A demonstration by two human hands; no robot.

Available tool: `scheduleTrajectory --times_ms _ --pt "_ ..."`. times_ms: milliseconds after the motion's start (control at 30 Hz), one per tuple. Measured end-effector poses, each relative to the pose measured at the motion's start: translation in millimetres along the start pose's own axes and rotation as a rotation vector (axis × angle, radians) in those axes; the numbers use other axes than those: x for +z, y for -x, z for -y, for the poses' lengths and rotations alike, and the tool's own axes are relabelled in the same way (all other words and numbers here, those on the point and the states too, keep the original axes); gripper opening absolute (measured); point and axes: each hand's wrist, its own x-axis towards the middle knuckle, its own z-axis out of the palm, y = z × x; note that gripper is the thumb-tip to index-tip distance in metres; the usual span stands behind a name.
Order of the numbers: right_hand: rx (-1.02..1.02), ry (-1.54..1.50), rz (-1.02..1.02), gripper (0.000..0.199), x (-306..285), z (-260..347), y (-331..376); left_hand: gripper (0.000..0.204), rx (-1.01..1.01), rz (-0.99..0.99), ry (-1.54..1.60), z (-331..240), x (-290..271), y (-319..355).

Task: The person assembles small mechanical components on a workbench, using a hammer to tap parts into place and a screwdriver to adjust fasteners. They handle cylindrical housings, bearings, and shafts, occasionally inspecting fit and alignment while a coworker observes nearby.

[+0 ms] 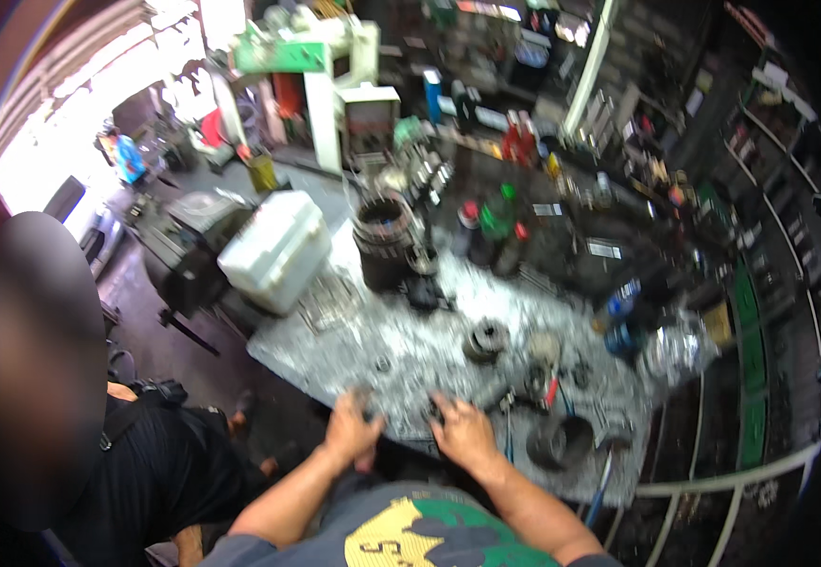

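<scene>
At the near edge of the metal-topped workbench (307, 364), my left hand (349, 433) is closed, fingers and thumb curled around something small and dark, blurred beyond naming. A short way to its right, my right hand (467, 437) has its fingers bent over another dark bit that I cannot make out. Beyond the hands lies a small ring-shaped part (382, 364). A dark round gear-like metal part (486, 340) stands farther off, ahead of my right hand. To the right of that hand sit a dark hollow cylinder (562, 442) and a red-handled tool (551, 392).
A white box (278, 250) and a large dark metal housing (384, 241) stand at the back left. Bottles (497, 219) line the far side. A blue-handled tool (601, 487) lies by the right edge. Close on my left is another person (155, 463) in dark clothing.
</scene>
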Motion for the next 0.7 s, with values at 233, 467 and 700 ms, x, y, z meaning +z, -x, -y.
scheduleTrajectory --times_ms 233,467,700 --pt "-0.013 0.014 0.102 0.060 -8 9 -8 0.056 0.213 0.042 0.146 -55 -7 28" --pt "0.019 -0.246 -0.005 0.062 -14 -8 11 0.050 0.220 0.200 -0.004 -91 -3 -10" --pt "0.054 -0.304 -0.027 0.061 -3 -34 56 0.047 0.195 0.200 -0.105 -104 -3 -33"
